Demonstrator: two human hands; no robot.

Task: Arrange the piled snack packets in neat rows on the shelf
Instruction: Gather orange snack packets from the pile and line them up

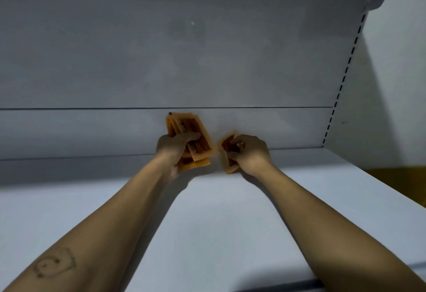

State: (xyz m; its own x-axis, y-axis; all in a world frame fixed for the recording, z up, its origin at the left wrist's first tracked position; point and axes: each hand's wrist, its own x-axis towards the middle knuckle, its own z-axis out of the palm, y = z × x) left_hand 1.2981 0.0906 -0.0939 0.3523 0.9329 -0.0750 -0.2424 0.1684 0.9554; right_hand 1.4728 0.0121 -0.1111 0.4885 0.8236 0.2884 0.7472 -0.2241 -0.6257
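Reaching deep over the white shelf (230, 222), the left hand (173, 147) grips a fanned stack of flat orange snack packets (196, 135). The right hand (250, 153) pinches a smaller orange bundle (226, 147) on edge near the back wall, likely to start a row.

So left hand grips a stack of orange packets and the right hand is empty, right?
No. The head view shows the right hand pinching an orange packet of its own; the left hand does grip the stack of orange packets.
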